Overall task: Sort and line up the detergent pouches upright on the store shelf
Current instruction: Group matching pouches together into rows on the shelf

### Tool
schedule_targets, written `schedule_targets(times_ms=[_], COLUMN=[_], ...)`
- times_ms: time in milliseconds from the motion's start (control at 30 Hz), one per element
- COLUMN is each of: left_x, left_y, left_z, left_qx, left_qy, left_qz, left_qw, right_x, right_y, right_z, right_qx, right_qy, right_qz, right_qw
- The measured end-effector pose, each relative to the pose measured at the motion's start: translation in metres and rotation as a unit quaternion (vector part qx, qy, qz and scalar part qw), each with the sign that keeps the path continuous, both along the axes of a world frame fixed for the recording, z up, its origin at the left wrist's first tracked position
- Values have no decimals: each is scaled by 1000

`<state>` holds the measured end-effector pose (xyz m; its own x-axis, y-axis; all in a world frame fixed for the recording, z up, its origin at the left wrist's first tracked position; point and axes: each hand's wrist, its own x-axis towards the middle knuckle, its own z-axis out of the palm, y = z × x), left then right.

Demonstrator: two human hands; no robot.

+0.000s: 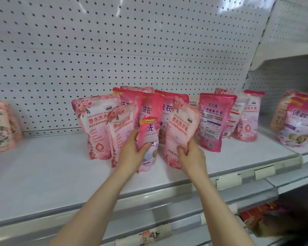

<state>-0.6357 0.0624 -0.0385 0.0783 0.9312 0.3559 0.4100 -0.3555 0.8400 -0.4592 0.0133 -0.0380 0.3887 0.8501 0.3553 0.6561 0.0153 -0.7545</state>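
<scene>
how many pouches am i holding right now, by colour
deep pink plastic detergent pouch, in the left hand: 1
pale pink floral plastic detergent pouch, in the right hand: 1
total: 2

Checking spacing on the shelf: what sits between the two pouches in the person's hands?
Bare shelf between their lower halves; a standing pink pouch shows behind the gap, head view.
</scene>
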Motion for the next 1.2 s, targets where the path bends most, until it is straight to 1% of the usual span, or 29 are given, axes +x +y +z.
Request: schedule_targets(times_ms=[67,133,200,267,333,433,500,533,600,667,700,733,767,800,867,933,1000,1133,1200], left_x=[-1,2,6,12,18,20,14,9,-5,-23,-34,-44,-54,-62,-69,-67,-65,-77,-90], left_y=[3,5,8,11,14,13,6,-2,-26,-53,-59,-57,-48,-38,-17,-6,-1,-10,-19], left_z=[0,0,0,0,1,-1,-4,-6,-10,-12,-11,-12,-13,-12,-7,-1,3,3,-3], left_qx=[-7,-13,-22,-21,-16,-18,-17,3,94,206,232,222,184,134,41,-19,-32,-26,-22], left_qy=[-6,-12,-12,-8,-8,4,10,20,35,-2,-41,-82,-107,-118,-102,-54,-42,-96,-109], left_qz=[-14,-16,-16,-20,-29,-28,-24,-17,14,85,133,168,180,168,92,34,39,39,39], left_qw=[1000,1000,1000,1000,999,999,1000,1000,995,975,963,957,960,970,990,998,998,994,993], right_x=[7,16,25,31,31,27,26,26,24,19,16,13,9,4,-6,-18,-30,-49,-63], right_y=[4,5,3,0,-2,-6,-13,-18,-29,-40,-44,-48,-51,-53,-56,-60,-65,-81,-89], right_z=[-2,-3,-4,-2,3,8,9,9,9,11,12,14,15,15,13,9,4,-9,-13], right_qx=[9,14,25,33,33,46,59,63,74,94,103,108,112,115,125,140,159,187,192], right_qy=[39,129,228,287,284,234,235,247,276,303,316,326,331,335,347,361,369,392,390], right_qz=[-13,4,38,61,72,61,51,49,50,56,61,65,64,60,53,47,34,6,7], right_qw=[999,992,973,956,956,969,969,966,957,947,941,937,935,933,928,921,915,901,901])
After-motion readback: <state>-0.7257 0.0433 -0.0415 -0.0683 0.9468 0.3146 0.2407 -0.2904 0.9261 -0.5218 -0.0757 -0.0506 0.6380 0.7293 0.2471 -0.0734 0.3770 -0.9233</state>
